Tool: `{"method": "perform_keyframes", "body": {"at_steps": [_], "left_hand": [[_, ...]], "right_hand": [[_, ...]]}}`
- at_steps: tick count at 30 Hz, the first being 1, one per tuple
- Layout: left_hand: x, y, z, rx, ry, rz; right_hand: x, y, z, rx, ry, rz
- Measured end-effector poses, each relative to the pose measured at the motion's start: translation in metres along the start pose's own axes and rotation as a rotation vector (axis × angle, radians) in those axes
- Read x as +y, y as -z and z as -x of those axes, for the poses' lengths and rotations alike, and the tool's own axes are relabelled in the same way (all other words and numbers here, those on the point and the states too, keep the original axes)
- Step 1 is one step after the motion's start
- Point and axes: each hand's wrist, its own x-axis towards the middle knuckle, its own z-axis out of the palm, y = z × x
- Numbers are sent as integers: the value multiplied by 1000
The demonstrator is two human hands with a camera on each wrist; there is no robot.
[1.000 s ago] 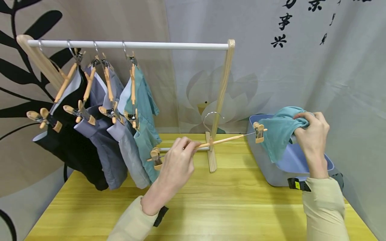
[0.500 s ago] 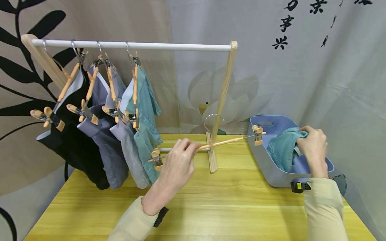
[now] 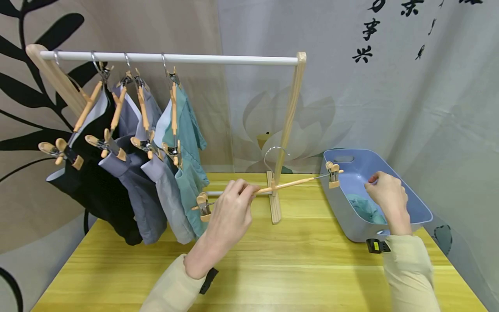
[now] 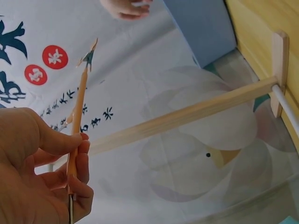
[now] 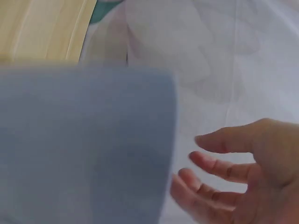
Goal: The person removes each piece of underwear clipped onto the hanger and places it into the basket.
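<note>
My left hand (image 3: 231,208) pinches a wooden clip hanger (image 3: 294,183) by its bar, in front of the rack's right foot. The hanger's two clips are bare, and its metal hook points up. In the left wrist view, thumb and fingers close round the bar (image 4: 80,100). Over the blue-grey basket (image 3: 397,175) at the right, my right hand (image 3: 387,197) is free of any cloth. Its loosely bent fingers stand apart from the thumb in the right wrist view. Below it, a crumpled teal garment (image 3: 365,209) lies in the basket, partly hidden by the rim.
A wooden rack with a white rail (image 3: 234,60) stands at the back left. Several clip hangers on it carry clothes: a black garment (image 3: 103,186), blue-grey ones and a teal one (image 3: 187,125). The yellow wooden table (image 3: 292,268) spreads beneath everything.
The right hand has lowered the teal garment into the basket and let go of it, then moved slightly left. The left hand and its hanger have stayed nearly still.
</note>
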Motion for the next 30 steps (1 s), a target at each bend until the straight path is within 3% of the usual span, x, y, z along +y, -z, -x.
{"method": "perform_keyframes", "body": {"at_steps": [7,13,16,19,22,30], "left_hand": [[1,1,-2,4,8,-4],[2,5,-3,2,39,2],[2,6,-4,6,50,4],[2,8,-5,21,58,2],[1,10,-7,42,66,1],[-2,18,-10,73,97,-4]], "right_hand": [[-40,-20,-2,145,181,-123],[-76,-46,-12,342,480,-339],[-94,-55,-15,287,554,-484],[-110,-62,-19,161,545,-617],[-124,-69,-24,90,577,-664],[-151,-82,-28,92,594,-728]]}}
